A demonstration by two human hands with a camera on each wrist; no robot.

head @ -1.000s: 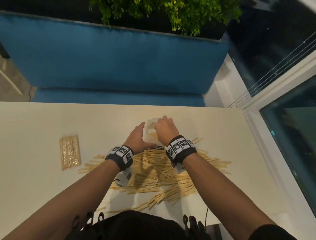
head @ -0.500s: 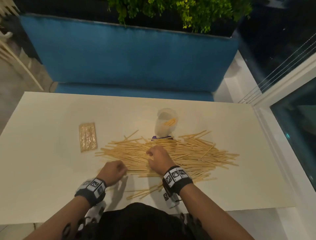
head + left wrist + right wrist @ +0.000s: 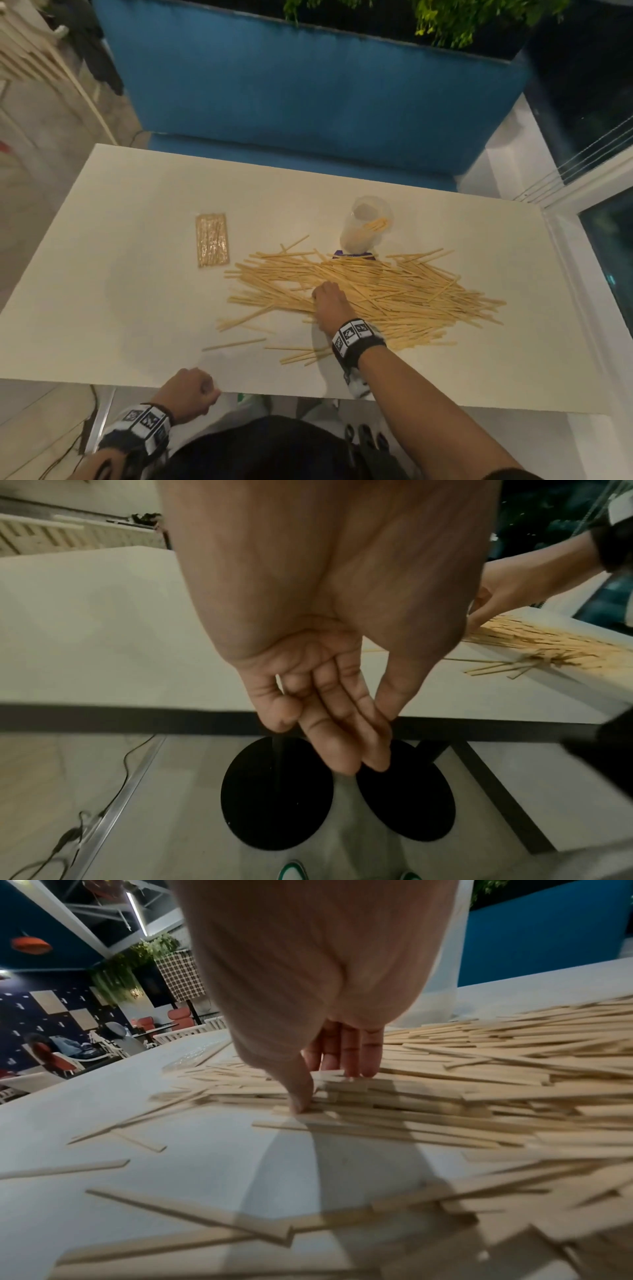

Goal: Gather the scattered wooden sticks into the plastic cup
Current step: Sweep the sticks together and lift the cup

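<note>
A wide pile of flat wooden sticks [image 3: 394, 294] lies across the middle of the white table [image 3: 120, 274]. Behind the pile stands a translucent plastic cup [image 3: 364, 222] with a few sticks leaning inside it. My right hand [image 3: 318, 294] is down on the pile's left part. In the right wrist view its thumb [image 3: 301, 1096] and fingers [image 3: 356, 1064] pinch a small stack of sticks [image 3: 346, 1088], with the cup [image 3: 441, 988] behind. My left hand [image 3: 202, 387] hangs at the near table edge. Its fingers [image 3: 342, 737] are loosely curled and hold nothing.
A clear-wrapped packet of sticks [image 3: 211, 245] lies left of the pile. A purple item [image 3: 352, 254] shows under the sticks at the cup's foot. A few loose sticks [image 3: 236, 343] lie near the front edge. A blue bench [image 3: 308, 102] runs behind the table, with a window frame [image 3: 582, 274] at right.
Both hands left the cup and came back to the pile. Since then my left hand has drawn back from the pile's left side to the near table edge, while the right stays on the sticks.
</note>
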